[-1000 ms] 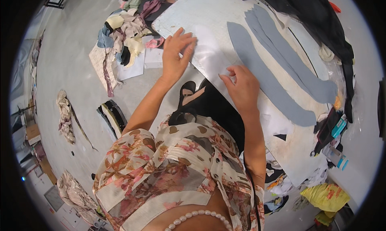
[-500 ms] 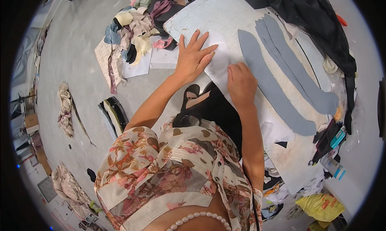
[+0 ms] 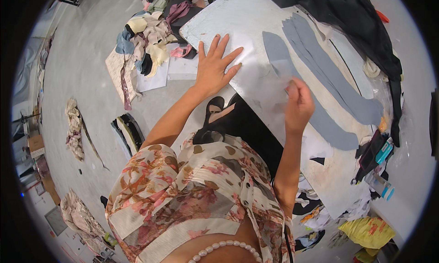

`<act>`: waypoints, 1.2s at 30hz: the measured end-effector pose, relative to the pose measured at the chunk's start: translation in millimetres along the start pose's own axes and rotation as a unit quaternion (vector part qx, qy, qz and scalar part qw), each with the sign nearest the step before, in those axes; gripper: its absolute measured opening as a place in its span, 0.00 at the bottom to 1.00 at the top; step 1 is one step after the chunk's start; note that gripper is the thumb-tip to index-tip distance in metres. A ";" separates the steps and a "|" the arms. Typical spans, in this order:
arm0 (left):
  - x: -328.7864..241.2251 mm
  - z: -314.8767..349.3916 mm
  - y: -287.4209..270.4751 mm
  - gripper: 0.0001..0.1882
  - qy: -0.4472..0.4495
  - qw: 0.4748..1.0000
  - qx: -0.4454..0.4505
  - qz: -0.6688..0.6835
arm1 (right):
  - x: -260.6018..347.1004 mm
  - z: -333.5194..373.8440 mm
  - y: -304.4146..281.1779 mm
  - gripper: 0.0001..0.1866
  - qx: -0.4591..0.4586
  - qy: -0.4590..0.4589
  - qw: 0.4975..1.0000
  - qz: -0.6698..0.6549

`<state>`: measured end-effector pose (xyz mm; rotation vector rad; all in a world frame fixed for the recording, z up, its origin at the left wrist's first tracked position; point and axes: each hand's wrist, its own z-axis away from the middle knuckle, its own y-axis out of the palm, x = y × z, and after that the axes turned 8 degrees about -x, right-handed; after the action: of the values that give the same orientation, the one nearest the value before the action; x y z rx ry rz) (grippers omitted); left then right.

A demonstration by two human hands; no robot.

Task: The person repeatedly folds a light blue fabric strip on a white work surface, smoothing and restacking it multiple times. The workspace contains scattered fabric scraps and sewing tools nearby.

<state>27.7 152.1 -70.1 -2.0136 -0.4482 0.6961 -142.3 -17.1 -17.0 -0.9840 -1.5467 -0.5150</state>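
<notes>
My left hand [image 3: 214, 67] lies flat with fingers spread on the near left edge of the pale work table [image 3: 224, 16]. Beneath and beside it is a thin white sheet [image 3: 258, 75], partly see-through and blurred. One edge of the sheet is pinched in my right hand [image 3: 299, 106], lifted off the tabletop. Just beyond the right hand lies a single curved grey-blue fabric piece [image 3: 331, 131], its far end seen dimly through the sheet. Farther right, several similar grey-blue fabric pieces [image 3: 327, 71] lie in an overlapping stack.
Black cloth [image 3: 338, 20] drapes over the table's far right side. Fabric scraps [image 3: 153, 39] are heaped at the far left. A bundle of folded cloth [image 3: 128, 134] rests left of me. Near the right edge are a turquoise-capped container [image 3: 383, 190] and a yellow bag [image 3: 366, 233].
My right hand has moved right and lifted, pulling the white sheet's edge up over the grey-blue piece. My left hand stays on the table, its fingers a little more spread.
</notes>
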 end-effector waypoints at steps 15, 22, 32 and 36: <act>10.4 -2.1 7.0 0.24 0.033 0.999 -0.001 -0.022 | 5.1 178.8 -364.1 0.13 -0.387 0.051 0.898 -0.203; 32.6 -14.2 7.7 0.24 0.069 0.997 0.019 -0.001 | 33.1 288.6 -538.0 0.17 -0.605 0.132 0.733 0.282; -39.4 -29.6 -15.9 0.17 -0.008 0.957 -0.130 0.259 | 40.2 126.5 -326.6 0.12 -0.419 0.090 0.874 0.231; -142.3 -2.7 -17.5 0.15 -0.125 0.715 0.377 0.575 | 39.4 59.3 -207.8 0.08 -0.191 -0.018 0.970 0.146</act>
<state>-81.2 79.2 -11.9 -1.1867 0.9622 1.5801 -344.7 -73.0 47.8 -1.4979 -1.3258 -0.5998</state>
